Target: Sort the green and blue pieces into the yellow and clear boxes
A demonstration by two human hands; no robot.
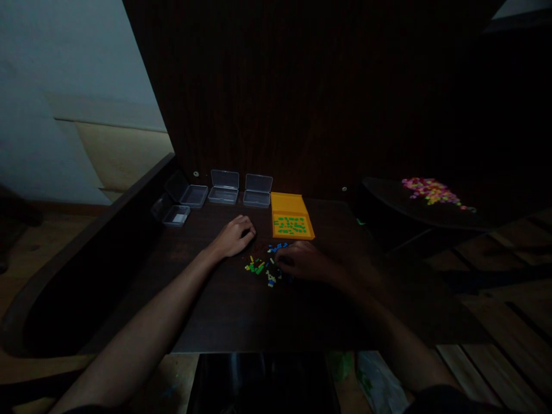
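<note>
Taking the loose bricks as my clock's centre, I start left: a pale wall (30,115) toward 10, the dark counter (215,322) spreading beneath everything. Four clear boxes (223,196), all lids up, run from 10 round to 12; the nearest at 10 has something white in it. My left hand (235,236), one of two, rests between 10 and 11, fingers loosely curled; I can't tell whether their tips meet. The loose bricks (256,268), too small for me to count, lie mid-counter in yellow-green, blue and pale clusters. They point all ways; one green strip's long axis runs roughly toward 2. At 1 stands one orange box (280,235), lid thrown back toward 12, green pieces (291,224) inside. My right hand (302,259) sits at 3, fingers bent down by the blue ones; whether they grip anything I can't tell. At 2, well apart, one colourful heap (431,191) lies on a dark ledge (388,194). Wooden floorboards (513,368) show at 4; the room is dim.
</note>
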